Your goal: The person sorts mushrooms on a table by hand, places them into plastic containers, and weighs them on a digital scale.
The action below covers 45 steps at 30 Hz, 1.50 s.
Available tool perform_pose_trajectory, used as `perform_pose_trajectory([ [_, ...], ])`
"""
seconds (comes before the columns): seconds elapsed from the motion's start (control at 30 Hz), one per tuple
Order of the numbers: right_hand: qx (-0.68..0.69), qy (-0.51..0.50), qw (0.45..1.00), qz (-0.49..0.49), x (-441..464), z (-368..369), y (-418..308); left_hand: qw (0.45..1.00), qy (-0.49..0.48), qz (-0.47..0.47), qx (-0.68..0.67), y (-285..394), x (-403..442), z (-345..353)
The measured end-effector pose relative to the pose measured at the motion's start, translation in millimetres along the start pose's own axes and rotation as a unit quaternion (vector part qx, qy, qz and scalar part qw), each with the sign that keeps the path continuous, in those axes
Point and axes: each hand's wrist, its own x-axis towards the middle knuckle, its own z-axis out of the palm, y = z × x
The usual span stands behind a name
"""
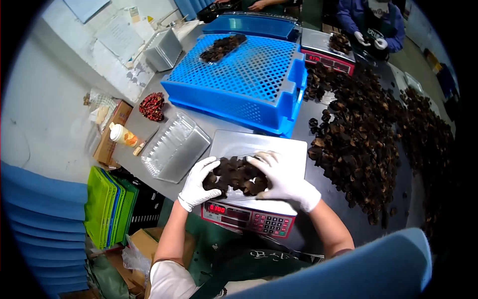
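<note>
A clear plastic tray filled with dark brown dried pieces (236,175) sits on the metal pan of a red and white scale (294,149), whose display glows red. My left hand (199,184), in a white glove, curls around the tray's left side. Around its right side is my right hand (285,180), also gloved, with its fingers over the top edge. Both hands touch the tray or its contents. A stack of clear plastic trays (177,147) stands to the left of the scale.
Blue crates (229,92) carry a filled tray at the back. A large heap of dark pieces (363,134) covers the right side. A cup (123,135) and red items (152,106) are at left. Another scale (326,59) and two people (373,27) are beyond.
</note>
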Motion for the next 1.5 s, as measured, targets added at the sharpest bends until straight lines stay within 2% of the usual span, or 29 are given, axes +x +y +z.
perform_pose_trajectory([
  [0.07,0.051,0.03,0.998,-0.001,-18,-18,2,0.998,0.0,-0.034,-0.047,-2,-5,-6],
  [0.1,0.077,0.058,0.995,0.028,-32,-21,9,0.999,-0.019,-0.004,0.043,-1,-4,-12],
  [0.13,0.079,0.126,0.987,0.059,-50,-21,17,0.99,-0.037,0.026,0.133,-1,-4,-15],
  [0.17,0.163,0.205,0.955,0.138,-69,-6,33,0.987,-0.071,-0.001,0.142,-2,-6,-14],
  [0.23,0.069,0.24,0.934,0.256,-98,-5,56,0.986,-0.078,-0.004,0.148,-10,-7,-6],
  [0.27,0.072,0.228,0.925,0.296,-119,9,77,0.984,-0.089,-0.005,0.155,-13,-5,-1],
  [0.33,0.104,0.119,0.922,0.352,-145,32,90,0.984,-0.073,0.019,0.163,-9,0,6],
  [0.4,0.112,0.094,0.939,0.311,-134,44,66,0.979,-0.063,0.024,0.191,-2,10,10],
  [0.47,-0.008,0.094,0.967,0.237,-121,72,68,0.974,-0.024,0.048,0.22,5,17,19],
  [0.53,-0.093,0.107,0.95,0.278,-117,88,72,0.975,-0.025,0.048,0.216,9,21,23],
  [0.6,-0.063,0.125,0.947,0.29,-120,96,80,0.974,-0.037,0.054,0.219,8,22,25],
  [0.67,-0.09,0.131,0.954,0.255,-131,100,83,0.984,-0.044,0.053,0.166,4,21,24],
  [0.73,-0.046,0.1,0.96,0.257,-148,84,69,0.995,-0.008,0.043,0.088,-3,15,22],
  [0.8,-0.076,0.11,0.956,0.26,-172,72,51,0.999,0.036,0.014,-0.013,17,13,21],
  [0.87,-0.134,0.07,0.958,0.243,-204,58,28,0.994,0.088,-0.007,-0.067,45,13,26],
  [1.0,-0.154,0.07,0.964,0.206,-256,65,-1,0.992,0.061,0.068,0.083,90,30,34],
  [1.13,-0.153,0.057,0.971,0.176,-283,88,22,0.98,0.01,0.145,0.137,109,54,59],
  [1.17,-0.107,0.111,0.97,0.19,-277,81,24,0.974,0.0,0.155,0.168,115,59,68],
  [1.2,-0.109,0.114,0.968,0.195,-275,78,26,0.964,-0.025,0.161,0.21,120,64,74],
  [1.27,0.071,0.318,0.901,0.286,-275,71,34,0.952,-0.056,0.18,0.24,119,73,86],
  [1.3,0.11,0.368,0.859,0.339,-278,63,40,0.949,-0.093,0.157,0.256,119,76,89],
  [1.4,0.074,0.486,0.769,0.409,-291,36,65,0.928,-0.149,0.117,0.321,105,80,104],
  [1.47,-0.052,0.477,0.777,0.408,-297,28,80,0.927,-0.141,0.119,0.326,105,84,109],
  [1.5,-0.158,0.402,0.807,0.403,-300,26,85,0.924,-0.145,0.121,0.332,106,86,108],
])
